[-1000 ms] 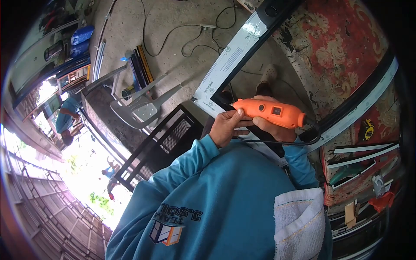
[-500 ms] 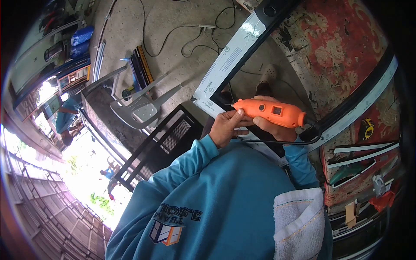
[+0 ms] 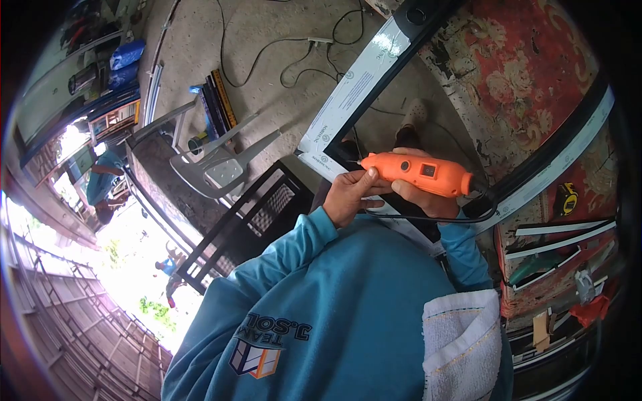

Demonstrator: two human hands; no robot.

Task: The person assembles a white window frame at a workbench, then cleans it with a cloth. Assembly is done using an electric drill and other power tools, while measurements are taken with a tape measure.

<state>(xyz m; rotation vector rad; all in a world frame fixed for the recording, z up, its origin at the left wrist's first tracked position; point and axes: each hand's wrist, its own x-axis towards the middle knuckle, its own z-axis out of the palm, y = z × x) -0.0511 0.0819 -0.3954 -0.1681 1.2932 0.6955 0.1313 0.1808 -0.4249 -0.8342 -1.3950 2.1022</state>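
The tool's (image 3: 418, 174) bit, at its 9 o'clock end, is too small to make out against the frame (image 3: 354, 93), and the tool body hides the right hand's (image 3: 428, 200) palm and most of the left hand's (image 3: 348, 197) fingers. The frame runs out of view at 12 o'clock, and the towel (image 3: 461, 341) is cut off at 6 o'clock. Small items on the bench (image 3: 535, 73) at 4 o'clock cannot be identified, and the figures (image 3: 100, 180) at 9 o'clock are washed out by glare.

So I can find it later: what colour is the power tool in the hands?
Bright orange, with a black cord; the head view shows it.
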